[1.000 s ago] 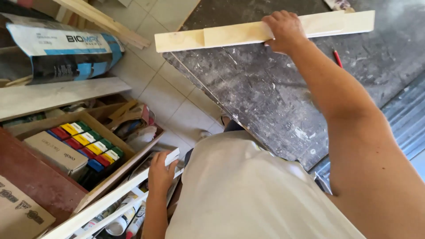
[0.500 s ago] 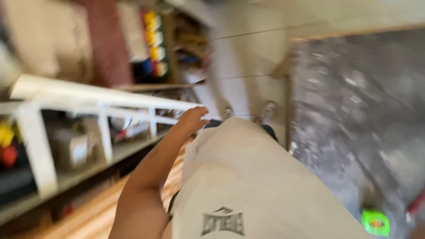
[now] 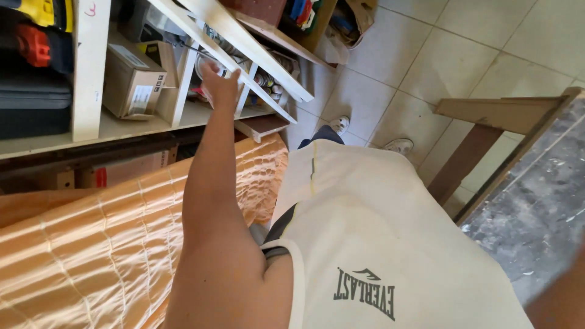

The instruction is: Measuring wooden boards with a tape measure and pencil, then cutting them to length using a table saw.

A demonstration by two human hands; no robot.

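My left hand (image 3: 219,85) reaches up into a white wooden shelf unit (image 3: 91,73) on my left, with its back toward the camera. The fingers sit against a round pale object (image 3: 207,63) between the slanted white slats (image 3: 244,36). They are hidden behind the hand, so the grip is unclear. My right hand is out of view; only a sliver of that arm shows at the lower right edge.
A cardboard box (image 3: 131,82) and black cases (image 3: 30,103) sit on the shelf, with small cans (image 3: 268,82) further in. A shiny orange wrapped bundle (image 3: 91,244) lies below. A dark worktop (image 3: 536,207) on a wooden frame (image 3: 493,113) stands to the right, over tiled floor (image 3: 426,55).
The view swung from the worktop to the shelf. My right hand, holding a pale wooden strip, left the view. My left hand rose from the lower shelf edge up between the slats.
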